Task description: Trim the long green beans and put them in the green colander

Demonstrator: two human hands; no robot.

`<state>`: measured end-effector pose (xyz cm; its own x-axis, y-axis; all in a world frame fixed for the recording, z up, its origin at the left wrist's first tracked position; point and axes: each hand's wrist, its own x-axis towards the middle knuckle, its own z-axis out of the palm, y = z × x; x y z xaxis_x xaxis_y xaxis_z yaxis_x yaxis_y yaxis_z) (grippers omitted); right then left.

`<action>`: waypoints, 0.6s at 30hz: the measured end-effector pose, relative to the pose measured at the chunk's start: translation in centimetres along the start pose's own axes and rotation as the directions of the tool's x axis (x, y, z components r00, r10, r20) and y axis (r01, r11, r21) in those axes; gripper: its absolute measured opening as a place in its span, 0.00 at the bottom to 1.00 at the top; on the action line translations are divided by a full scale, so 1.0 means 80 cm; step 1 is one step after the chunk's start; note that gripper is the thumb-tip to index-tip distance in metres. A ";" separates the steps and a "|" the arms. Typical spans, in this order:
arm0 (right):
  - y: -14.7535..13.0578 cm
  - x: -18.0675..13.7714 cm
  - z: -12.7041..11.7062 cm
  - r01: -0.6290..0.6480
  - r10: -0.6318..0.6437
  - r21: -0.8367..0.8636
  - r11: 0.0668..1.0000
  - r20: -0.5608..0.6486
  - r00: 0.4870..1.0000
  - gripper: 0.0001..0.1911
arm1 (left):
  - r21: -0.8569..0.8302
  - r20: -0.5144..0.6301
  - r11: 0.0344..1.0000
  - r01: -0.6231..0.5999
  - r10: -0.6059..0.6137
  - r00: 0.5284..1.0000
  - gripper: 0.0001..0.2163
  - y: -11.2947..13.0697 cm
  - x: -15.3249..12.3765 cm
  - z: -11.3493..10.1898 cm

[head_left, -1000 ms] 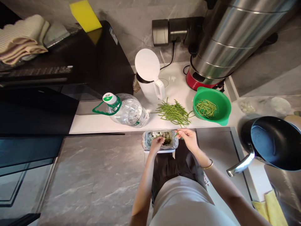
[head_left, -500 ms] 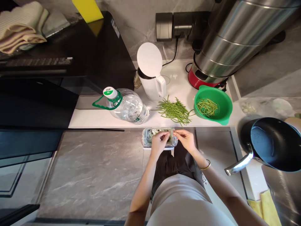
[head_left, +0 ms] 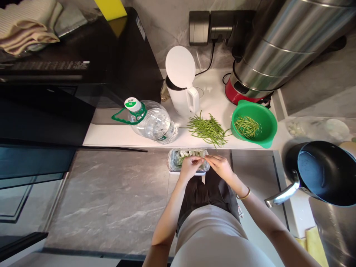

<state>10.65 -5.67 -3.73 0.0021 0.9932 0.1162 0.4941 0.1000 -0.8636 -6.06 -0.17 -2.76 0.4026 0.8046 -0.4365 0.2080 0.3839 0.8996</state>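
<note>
My left hand and my right hand meet fingertip to fingertip over the right side of a small waste bin lined with a clear bag. Both pinch at what looks like a thin green stem, mostly hidden by the fingers. White and green scraps lie inside the bin. Just beyond it, a loose pile of long green stems rests on the white counter. To the right of the pile stands a green colander with shorter stems in it.
A large water bottle and a white kettle with its lid up stand behind the bin. A steel steamer on a red base is at the back right. A black pan juts its handle leftward.
My hands have come closer together above the bin, the right fingers now straighter against the left fingertips. The view has shifted slightly.
</note>
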 end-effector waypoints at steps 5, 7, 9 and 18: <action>-0.001 0.000 -0.006 0.029 -0.028 -0.007 1.000 0.122 0.992 0.12 | -0.054 0.081 0.997 0.055 -0.051 0.995 0.10 -0.006 0.000 -0.005; -0.002 0.000 -0.006 -0.005 0.000 0.053 0.999 0.100 0.995 0.10 | -0.065 0.098 0.994 0.091 -0.084 0.992 0.10 -0.004 0.000 -0.007; -0.005 0.000 -0.004 -0.071 0.066 0.138 0.988 0.039 0.997 0.08 | -0.075 0.109 0.990 0.117 -0.109 0.988 0.10 -0.002 0.002 -0.011; -0.014 0.009 -0.017 -0.195 0.486 0.813 0.548 -0.120 0.866 0.08 | 0.347 -0.078 0.918 0.195 -0.179 0.981 0.07 -0.057 0.026 -0.058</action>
<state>11.31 -5.13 -2.03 0.3465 0.9013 -0.2600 -0.4366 -0.0903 -0.8951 -10.33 1.85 -7.71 0.2878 0.7561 -0.5878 0.5784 0.3519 0.7360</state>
